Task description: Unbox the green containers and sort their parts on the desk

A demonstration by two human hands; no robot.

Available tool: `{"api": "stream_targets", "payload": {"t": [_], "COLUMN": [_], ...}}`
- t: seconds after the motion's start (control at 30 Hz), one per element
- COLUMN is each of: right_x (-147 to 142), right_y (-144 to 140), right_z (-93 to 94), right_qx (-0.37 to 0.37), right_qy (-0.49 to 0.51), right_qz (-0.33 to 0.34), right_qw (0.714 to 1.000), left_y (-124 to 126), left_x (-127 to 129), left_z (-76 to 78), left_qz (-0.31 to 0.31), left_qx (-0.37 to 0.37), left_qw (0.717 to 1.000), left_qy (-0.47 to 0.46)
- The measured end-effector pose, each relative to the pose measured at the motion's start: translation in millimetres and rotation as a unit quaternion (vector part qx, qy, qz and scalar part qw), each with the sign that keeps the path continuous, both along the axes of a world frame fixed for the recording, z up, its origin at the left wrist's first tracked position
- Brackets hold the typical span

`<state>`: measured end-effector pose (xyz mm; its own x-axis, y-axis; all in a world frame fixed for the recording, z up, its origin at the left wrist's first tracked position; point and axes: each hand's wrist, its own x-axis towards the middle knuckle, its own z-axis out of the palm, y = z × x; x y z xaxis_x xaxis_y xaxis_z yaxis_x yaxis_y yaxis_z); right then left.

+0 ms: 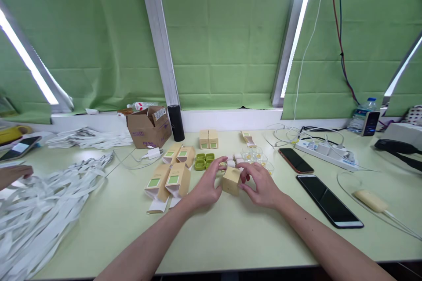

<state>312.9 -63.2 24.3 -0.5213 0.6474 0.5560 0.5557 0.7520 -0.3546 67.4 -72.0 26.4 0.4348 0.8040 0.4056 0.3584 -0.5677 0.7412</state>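
Forearms: both are reaching in from the bottom edge of the head view, converging over the pale green bench [231, 237].
Left hand [206, 186]: its fingers [220, 162] are curling onto the left side and top of a small tan box [231, 181], thumb low beside it.
Right hand [260, 186]: its fingers [245, 171] are pressing against the right side of the same box, so both hands are closing on it.
Small tan box: it is sitting near the middle of the bench between the hands, tilted, with one corner pointing toward the camera; it is looking roughly cubic, so I cannot tell a long axis.
Open cartons [168, 182]: several tan cartons with green labels are lying just left of the left hand, flaps open toward the camera, long axes running away from it.
Green trays [204, 161]: they are resting just behind the left hand.
Clear cups [255, 156]: they are standing behind the right hand.
Upright cartons [209, 139]: two are standing farther back.
Phones [329, 200]: two dark phones are lying right of the right hand, well apart from the box.
Power strip [329, 153]: it is lying behind the phones amid white cables.
Cardboard box [149, 128]: it is sitting at the back left beside a black cylinder [176, 123].
White strips [42, 202]: a heap is spreading across the left.
Another person's hand [13, 174]: it is resting at the far left edge.
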Motion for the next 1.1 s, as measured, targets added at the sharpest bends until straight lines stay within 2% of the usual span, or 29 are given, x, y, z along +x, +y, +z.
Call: {"api": "stream_targets", "payload": {"t": [0.17,0.43,0.67,0.77,0.87,1.0,1.1], "right_x": [0.5,-0.7,-0.8,0.0,-0.1,-5.2,-13.3], "right_y": [1.9,5.5,7.0,8.8,10.8,10.2,5.3], "right_z": [-1.3,-5.9,-6.9,-5.6,-1.9,10.0,23.3], "right_qx": [0.009,0.049,0.078,0.090,0.083,0.069,0.096], "right_qy": [0.013,0.061,0.100,0.129,0.179,0.236,0.235], "right_qz": [0.013,0.001,-0.051,-0.064,-0.084,-0.075,-0.051], "right_qw": [1.000,0.997,0.991,0.985,0.977,0.966,0.966], "left_y": [-3.2,-7.0,-11.0,-9.8,-7.1,-7.1,-10.2], "left_x": [0.4,8.3,15.9,15.0,11.8,5.2,1.7], "left_z": [3.9,8.4,-2.5,-6.1,-2.8,9.7,16.6], "left_qz": [0.038,0.116,0.147,0.157,0.166,0.186,0.222], "left_qx": [0.005,-0.003,0.021,0.099,0.239,0.428,0.518], "left_qw": [0.999,0.985,0.985,0.981,0.956,0.884,0.825], "left_qy": [0.024,0.126,0.086,0.050,0.020,0.009,0.035]}}
